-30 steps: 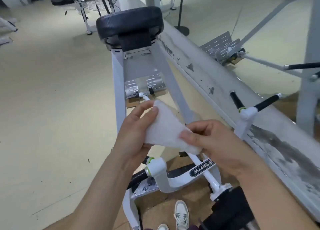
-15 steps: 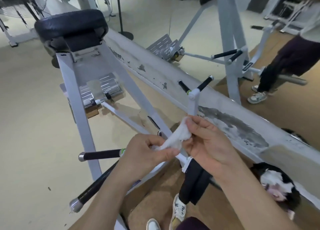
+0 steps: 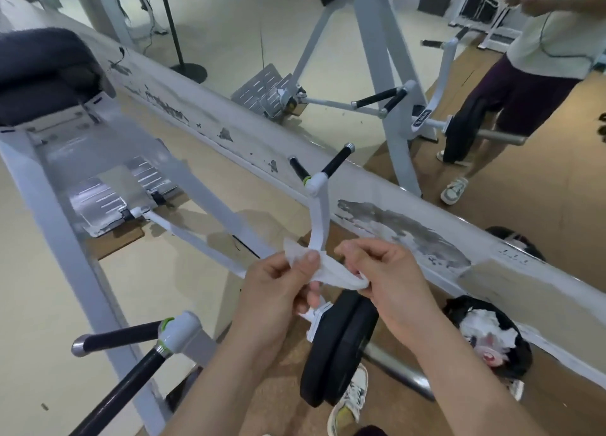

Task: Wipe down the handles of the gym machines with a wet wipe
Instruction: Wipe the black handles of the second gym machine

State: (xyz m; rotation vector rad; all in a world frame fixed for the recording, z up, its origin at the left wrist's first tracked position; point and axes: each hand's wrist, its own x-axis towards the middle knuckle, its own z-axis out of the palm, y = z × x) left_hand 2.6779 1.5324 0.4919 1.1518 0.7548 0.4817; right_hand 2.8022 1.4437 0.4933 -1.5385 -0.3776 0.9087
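A white wet wipe is stretched and twisted between both my hands at the centre of the view. My left hand pinches one end with thumb and fingers, and my right hand pinches the other end. Above the wipe rises a white machine arm bearing two short black handles. At the lower left, two longer black handles stick out from a white joint with a green ring. Neither hand touches any handle.
A black padded seat tops the white machine frame at left. Black weight plates sit below my hands. A worn white ledge fronts a wall mirror that reflects the machine and a person. A black bag lies at right.
The view has swung right and nearer to the mirror. The wipe, flat and spread a second ago, is now bunched and stretched between my two hands, held slightly higher before the white arm.
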